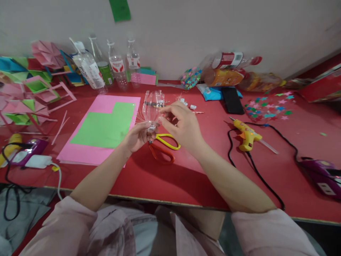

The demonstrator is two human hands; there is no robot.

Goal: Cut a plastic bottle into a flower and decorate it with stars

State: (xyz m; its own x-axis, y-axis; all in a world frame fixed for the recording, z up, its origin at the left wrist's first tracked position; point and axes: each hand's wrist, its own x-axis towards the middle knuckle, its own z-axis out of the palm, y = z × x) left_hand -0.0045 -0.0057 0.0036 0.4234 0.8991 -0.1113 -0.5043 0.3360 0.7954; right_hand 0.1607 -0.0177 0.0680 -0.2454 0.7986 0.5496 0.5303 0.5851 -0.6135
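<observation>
My left hand (138,137) is closed round the neck of a cut clear plastic bottle (151,108), held neck down above the table. Its wall is slit into several thin strips that fan upward and outward. The fingers of my right hand (182,122) are bent together at the right side of these strips, seemingly pinching one; the fingertips are partly hidden. Beneath both hands lies a pair of scissors (162,158) with one red and one yellow handle loop, its blades mostly hidden behind my left hand.
Pink and green paper sheets (106,124) lie left, with folded paper pieces (34,92) beyond. Several bottles (117,65) stand by the wall. On the right are a yellow glue gun (246,135) with its cord, a black phone (232,100), lying bottles (225,76) and a purple power strip (319,174).
</observation>
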